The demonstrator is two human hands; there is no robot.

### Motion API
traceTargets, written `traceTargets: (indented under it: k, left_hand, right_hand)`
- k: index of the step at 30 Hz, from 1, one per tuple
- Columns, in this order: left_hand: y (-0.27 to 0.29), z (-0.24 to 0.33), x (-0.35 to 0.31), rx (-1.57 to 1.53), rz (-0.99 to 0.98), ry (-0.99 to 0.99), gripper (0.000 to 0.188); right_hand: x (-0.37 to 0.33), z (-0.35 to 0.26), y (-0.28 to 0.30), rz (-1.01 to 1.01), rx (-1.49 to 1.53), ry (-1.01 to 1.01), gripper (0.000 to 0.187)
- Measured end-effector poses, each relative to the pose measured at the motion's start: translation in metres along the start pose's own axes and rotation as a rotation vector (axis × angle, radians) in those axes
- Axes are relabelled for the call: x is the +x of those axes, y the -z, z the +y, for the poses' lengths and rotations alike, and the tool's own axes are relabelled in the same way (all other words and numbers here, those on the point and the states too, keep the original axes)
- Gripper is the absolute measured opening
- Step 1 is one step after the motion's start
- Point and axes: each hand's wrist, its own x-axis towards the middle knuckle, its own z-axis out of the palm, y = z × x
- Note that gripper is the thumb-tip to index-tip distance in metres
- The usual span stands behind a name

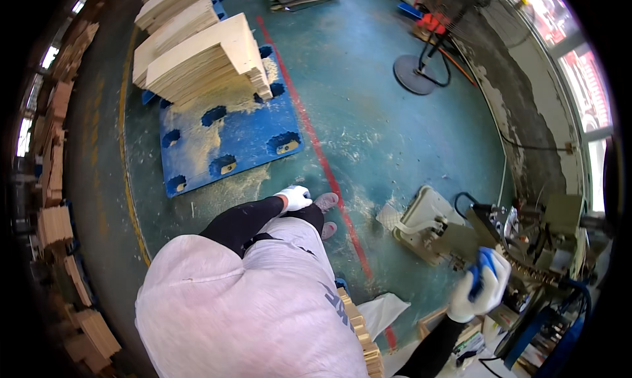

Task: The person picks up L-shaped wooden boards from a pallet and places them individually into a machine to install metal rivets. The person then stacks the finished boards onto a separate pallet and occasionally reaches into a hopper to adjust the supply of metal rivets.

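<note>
Two gloved hands showing, well apart. Right hand point(479, 284), white glove with blue palm coating, is gripping something on the machine point(526, 246) at lower right; fingers are curling closed round a small dark part, but what exactly they are holding is hidden by the glove. Left hand point(294, 198), white glove, is hanging down past the person's torso near the shoes point(327, 201), fingers loosely curled, nothing visibly in it; cannot tell for sure whether it is holding anything.

The machine is sitting to the person's right, against the wall edge, with a beige housing point(421, 220) on its left side and metal parts and cables around it. Right hand is touching it; left hand is far off, so right is clearly the nearer one. The machine's long axis is running roughly left to right in the view, away from the fingers toward the wall.

Also lying about: stack of thin wooden pieces point(359, 325) just beside the person's right hip, a blue pallet point(224, 141) with plywood sheets point(197, 55) and sawdust ahead, a red floor line point(316, 148), a standing fan point(421, 69) further back, more wood stacks point(56, 180) along the left.
</note>
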Motion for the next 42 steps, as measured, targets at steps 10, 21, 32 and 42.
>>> traceTargets:
  k: [10,21,32,42]
  left_hand:
    - [0.174,-0.119,0.029,-0.223,0.550,0.422,0.088]
    - [0.441,-0.243,0.330,-0.239,0.853,0.526,0.127]
    - [0.456,-0.277,0.203,-0.497,0.831,0.518,0.118]
    - [0.268,-0.186,-0.076,-0.532,0.871,0.034,0.114]
  right_hand:
    - [-0.130,-0.018,-0.217,-0.371,0.432,-1.082,0.013]
    - [-0.066,-0.099,-0.456,-0.778,0.646,-1.533,0.022]
    - [0.092,-0.103,-0.608,-0.852,0.639,-1.033,0.017]
    - [0.162,-0.261,-0.712,-0.783,1.775,-1.190,0.053]
